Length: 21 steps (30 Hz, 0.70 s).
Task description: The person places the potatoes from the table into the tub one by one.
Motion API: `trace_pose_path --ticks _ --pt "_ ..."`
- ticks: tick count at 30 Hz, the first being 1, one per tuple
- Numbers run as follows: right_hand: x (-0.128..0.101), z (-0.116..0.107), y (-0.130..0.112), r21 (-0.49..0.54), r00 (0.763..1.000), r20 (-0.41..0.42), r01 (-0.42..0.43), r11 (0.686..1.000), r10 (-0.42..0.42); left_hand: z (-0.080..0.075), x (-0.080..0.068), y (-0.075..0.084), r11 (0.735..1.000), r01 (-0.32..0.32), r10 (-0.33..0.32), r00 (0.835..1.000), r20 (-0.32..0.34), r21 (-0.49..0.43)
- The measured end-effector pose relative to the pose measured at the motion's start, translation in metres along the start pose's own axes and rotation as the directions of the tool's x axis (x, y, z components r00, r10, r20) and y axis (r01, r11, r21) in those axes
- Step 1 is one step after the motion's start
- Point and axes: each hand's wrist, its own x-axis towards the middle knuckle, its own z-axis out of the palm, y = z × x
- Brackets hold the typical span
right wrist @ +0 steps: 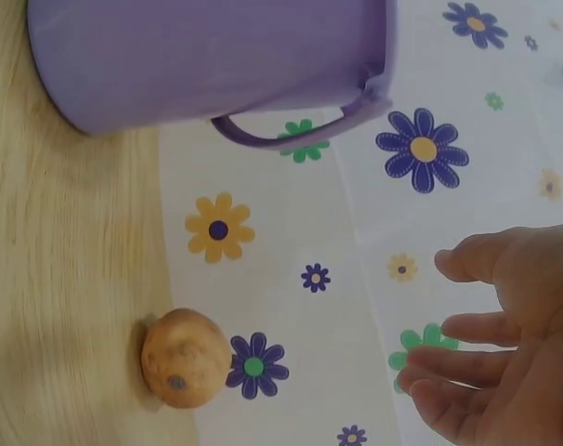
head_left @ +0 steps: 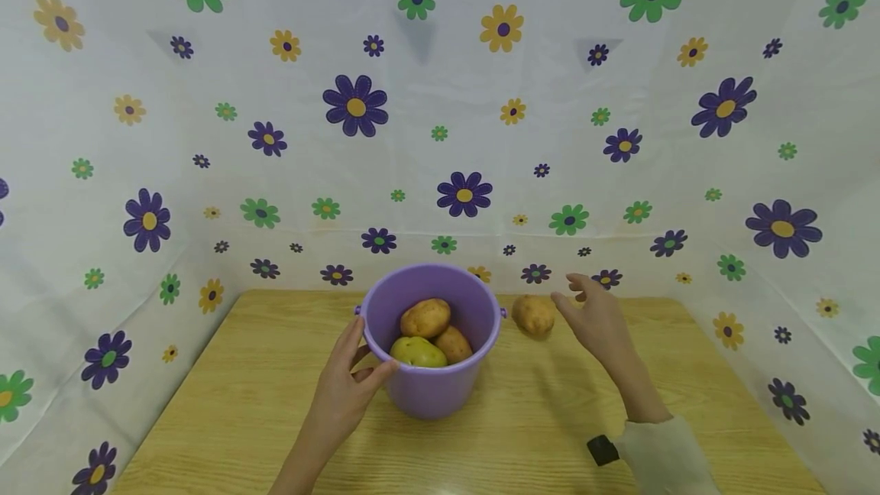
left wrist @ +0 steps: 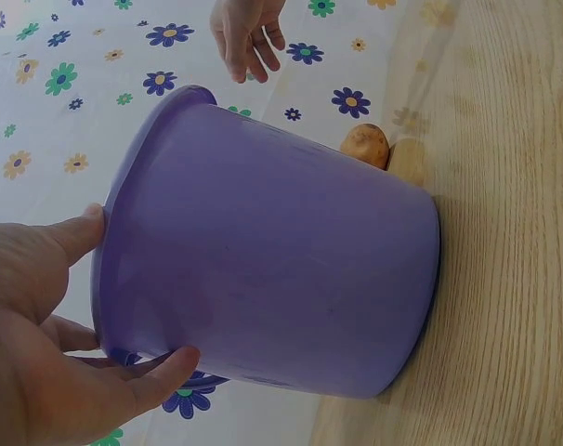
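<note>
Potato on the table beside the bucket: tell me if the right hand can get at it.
Probably yes: the right hand hovers open beside the potato, nothing between them; the bucket stands clear.

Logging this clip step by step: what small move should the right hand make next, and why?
Probably close the right hand around the loose potato. That hand hovers open beside it, not touching, while the left hand grips the bucket, which already holds three potatoes.
</note>
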Motion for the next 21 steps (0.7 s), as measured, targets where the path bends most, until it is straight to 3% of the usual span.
trace_pose_path --ticks 9,21 --pt "-0.003 -0.003 0.013 -0.006 1.000 -0.021 -0.017 1.000 0.017 0.000 0.001 -0.003 1.000 -0.009 0.009 1.000 -0.005 0.010" --pt "-0.001 0.014 0.031 -0.025 0.998 0.016 -0.056 0.998 0.056 -0.001 0.002 -0.007 1.000 0.012 -0.012 1.000 -0.003 0.021"
